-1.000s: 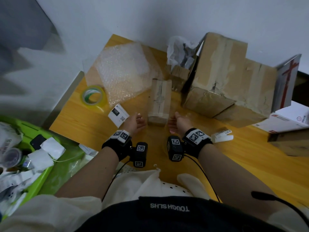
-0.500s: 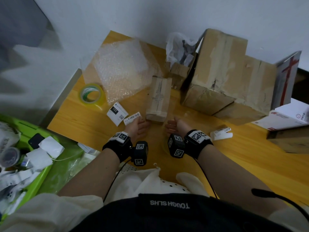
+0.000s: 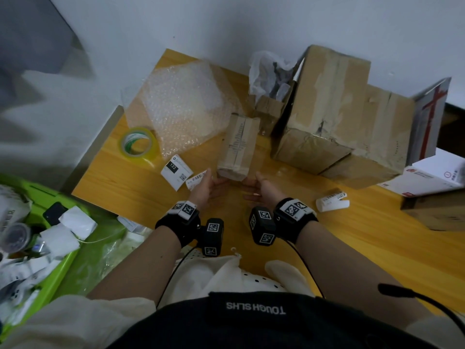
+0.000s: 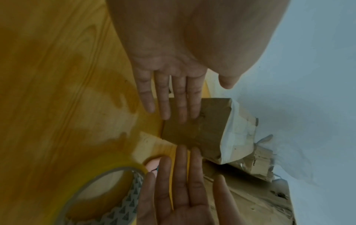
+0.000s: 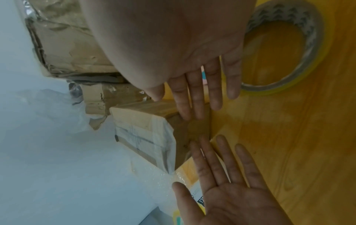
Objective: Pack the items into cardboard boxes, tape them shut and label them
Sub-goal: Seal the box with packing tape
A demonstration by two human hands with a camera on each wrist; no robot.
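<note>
Head view: a small taped cardboard box [image 3: 237,148] lies on the yellow wooden table [image 3: 352,235], its near end facing the person. The left hand [image 3: 205,188] and right hand [image 3: 264,188] flank that end, palms turned inward, fingers straight and spread, holding nothing; whether the fingertips touch the cardboard cannot be told here. Bare table lies between the wrists and the near edge and to the right of the right hand, as far as a white label roll [image 3: 332,201]. Leftward, room is tighter: two label slips [image 3: 187,172] lie just beside the left hand, with a tape roll [image 3: 138,144] and a bubble-wrap sheet [image 3: 183,109] behind. A large worn carton [image 3: 334,109] stands close to the small box's right, against the wall; a smaller open carton with crumpled plastic [image 3: 270,79] stands behind.

Wrist views: the left wrist camera shows the left hand's fingers [image 4: 181,175] reaching to the box's end face [image 4: 194,132], the right hand's fingers [image 4: 173,99] overlapping it from the opposite side; the right wrist camera shows the white tape strip over the box's top edge [image 5: 163,137]. Both are blurred, so contact remains uncertain. The green bin [image 3: 50,248] at left is cut off by the frame.
</note>
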